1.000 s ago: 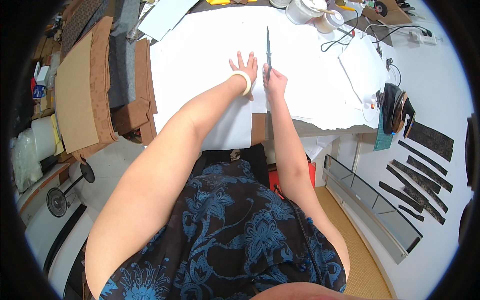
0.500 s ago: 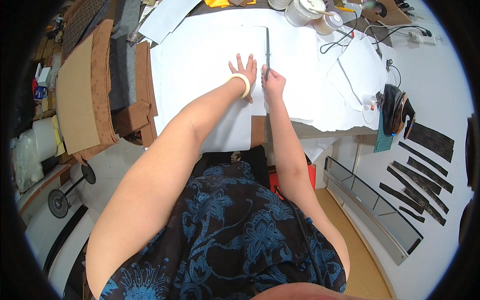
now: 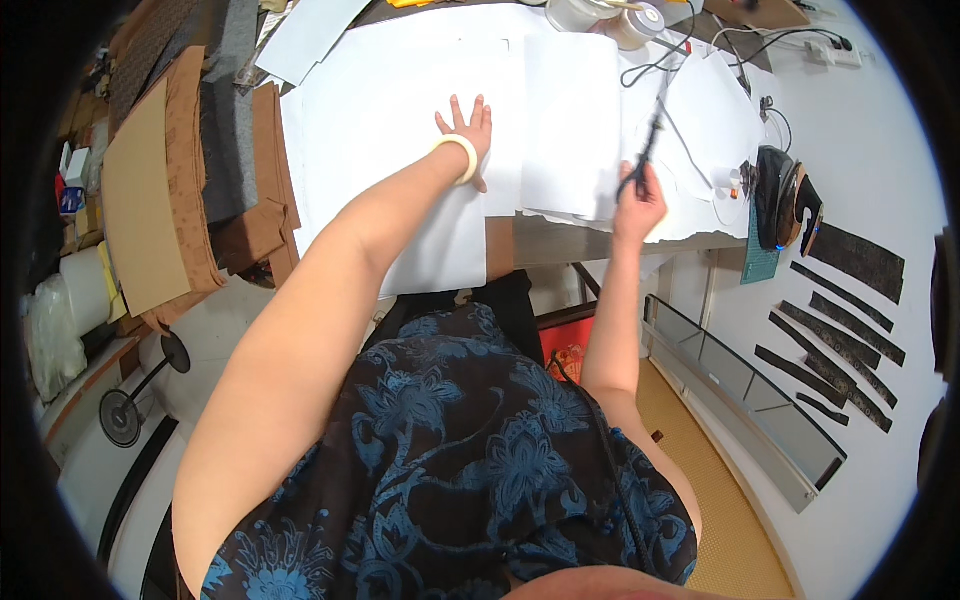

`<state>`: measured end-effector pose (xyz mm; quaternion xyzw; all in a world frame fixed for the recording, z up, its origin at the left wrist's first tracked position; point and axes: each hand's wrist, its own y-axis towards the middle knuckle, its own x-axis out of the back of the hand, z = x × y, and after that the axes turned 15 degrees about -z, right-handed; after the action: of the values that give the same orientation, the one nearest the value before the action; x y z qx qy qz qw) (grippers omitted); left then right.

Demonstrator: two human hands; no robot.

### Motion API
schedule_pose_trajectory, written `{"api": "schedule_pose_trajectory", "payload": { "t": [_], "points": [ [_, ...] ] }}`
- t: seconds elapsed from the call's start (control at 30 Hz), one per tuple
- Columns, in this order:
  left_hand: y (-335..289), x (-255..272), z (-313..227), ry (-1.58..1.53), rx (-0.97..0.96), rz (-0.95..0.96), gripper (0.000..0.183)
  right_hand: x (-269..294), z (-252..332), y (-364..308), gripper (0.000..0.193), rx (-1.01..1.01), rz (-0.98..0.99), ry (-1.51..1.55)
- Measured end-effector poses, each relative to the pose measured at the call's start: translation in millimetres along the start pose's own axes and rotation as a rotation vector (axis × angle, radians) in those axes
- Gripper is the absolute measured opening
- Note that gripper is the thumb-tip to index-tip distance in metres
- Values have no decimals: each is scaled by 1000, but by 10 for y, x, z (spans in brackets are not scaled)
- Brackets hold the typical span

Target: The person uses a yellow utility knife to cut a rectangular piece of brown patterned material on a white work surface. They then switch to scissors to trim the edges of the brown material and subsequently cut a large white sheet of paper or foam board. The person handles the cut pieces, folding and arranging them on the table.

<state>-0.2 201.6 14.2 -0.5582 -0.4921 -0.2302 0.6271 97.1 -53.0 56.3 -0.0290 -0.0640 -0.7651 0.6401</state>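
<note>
My left hand (image 3: 468,137) lies flat with fingers spread on a large white sheet of paper (image 3: 375,110), a pale bangle (image 3: 468,160) round its wrist. My right hand (image 3: 641,210) is closed round the handles of dark scissors (image 3: 650,148), which point away from me and look smeared by motion. They are over the right part of the table, just past the edge of a separate white paper piece (image 3: 572,120). Between the large sheet and this piece runs a straight edge line. Whether the blades are apart I cannot make out.
Jars (image 3: 636,27) and a looped black cable (image 3: 640,76) stand at the back right. More white paper (image 3: 712,95) lies at the right. Brown board pieces (image 3: 155,190) rise on the left. Dark strips (image 3: 835,345) hang on the right wall, near a green mat (image 3: 760,250).
My right hand has carried the scissors to the right, away from the left hand. The strip of paper at the right now shows as a separate piece. My left hand stays spread on the sheet.
</note>
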Motion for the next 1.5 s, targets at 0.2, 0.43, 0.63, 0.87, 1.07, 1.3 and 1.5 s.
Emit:
{"api": "schedule_pose_trajectory", "payload": {
  "t": [0.2, 0.43, 0.63, 0.87, 1.07, 1.3, 1.5],
  "points": [
    [78, 37, -50, 9, -7, 5, 156, 1076, -1002, 887, 40, 506, -179, -857],
    [54, 109, -88, 54, 26, 54, 155, 1220, -1113, 964, 51, 465, 33, -1180],
    [34, 94, -60, 71, 43, 75, 154, -577, -19, 464, 20, 659, 574, -236],
    [110, 226, -123, 117, 34, 57, 156, -2088, -651, 425, 47, 1119, 982, -522],
    [64, 238, -215, 318, -26, 53, 148, -2113, -788, 466, 47, 1018, 1046, -624],
    [145, 174, -116, 307, -151, 2, 143, -2172, -628, 435, 46, 1029, 1025, -716],
    [104, 214, -76, 139, -174, -62, 156, -2150, -688, 467, 48, 983, 997, -654]
  ]
}}
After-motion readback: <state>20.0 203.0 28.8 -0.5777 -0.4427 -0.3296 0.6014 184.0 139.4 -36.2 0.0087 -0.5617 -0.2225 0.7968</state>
